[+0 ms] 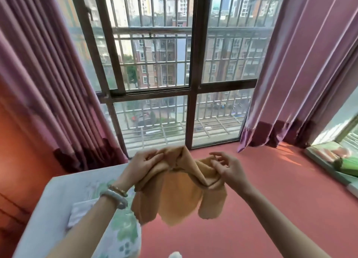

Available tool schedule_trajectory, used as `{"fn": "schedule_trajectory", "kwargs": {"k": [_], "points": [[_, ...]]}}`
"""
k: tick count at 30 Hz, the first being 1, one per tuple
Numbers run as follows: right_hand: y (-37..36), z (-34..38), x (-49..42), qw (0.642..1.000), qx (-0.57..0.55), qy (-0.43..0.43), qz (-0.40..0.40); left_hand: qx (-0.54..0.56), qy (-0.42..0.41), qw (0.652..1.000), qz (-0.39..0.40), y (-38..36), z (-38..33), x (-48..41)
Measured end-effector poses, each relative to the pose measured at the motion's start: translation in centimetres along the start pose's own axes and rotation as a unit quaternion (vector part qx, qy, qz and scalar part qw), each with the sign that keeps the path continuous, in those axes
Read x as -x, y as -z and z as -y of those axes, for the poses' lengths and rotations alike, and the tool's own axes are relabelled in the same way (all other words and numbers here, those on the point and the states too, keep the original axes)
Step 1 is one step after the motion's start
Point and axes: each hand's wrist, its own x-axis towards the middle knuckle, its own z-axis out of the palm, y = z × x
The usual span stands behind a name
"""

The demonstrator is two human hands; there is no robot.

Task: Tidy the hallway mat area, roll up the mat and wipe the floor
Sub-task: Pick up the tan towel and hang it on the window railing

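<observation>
A person's two bare forearms reach forward from the bottom of the view, holding a mustard-yellow cloth (180,195) in the air between them; the left hand (142,165) grips a bunched upper edge of the cloth with curled fingers and thumb; the right hand (229,170) pinches the other bunched edge between thumb and fingertips, the remaining fingers loosely spread; the cloth sags in the middle and its lower corners hang free above the floor. The left wrist wears two bracelets (116,194), one pale and one beaded. Beneath the hands lies a pinkish-red floor (261,209); at lower left stands a bed (58,209) with a pale cover printed in green shapes, and a folded white item lies on it. Ahead is a tall dark-framed window (191,73) with metal bars, showing apartment blocks and a street far below; pink curtains (38,83) with dark hems hang on both sides. At far right, a low ledge holds a green object (346,165).
</observation>
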Motion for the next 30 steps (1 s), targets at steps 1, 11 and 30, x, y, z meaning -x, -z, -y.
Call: {"fn": "schedule_trajectory", "kwargs": {"k": [1,11,30], "points": [[-0.1,-0.5,-2.1,1.0,-0.001,0.004,-0.002,-0.006,-0.003,1.0,-0.003,0.0,0.7,-2.1],[-2.4,-3.9,-24.7,0.999,0.026,0.018,0.031,-0.009,0.009,1.0,0.011,1.6,6.9,-23.9],[-6.8,-8.3,-60.0,0.983,0.046,0.157,0.081,0.007,0.097,0.995,0.0,2.9,17.7,-54.8]]}}
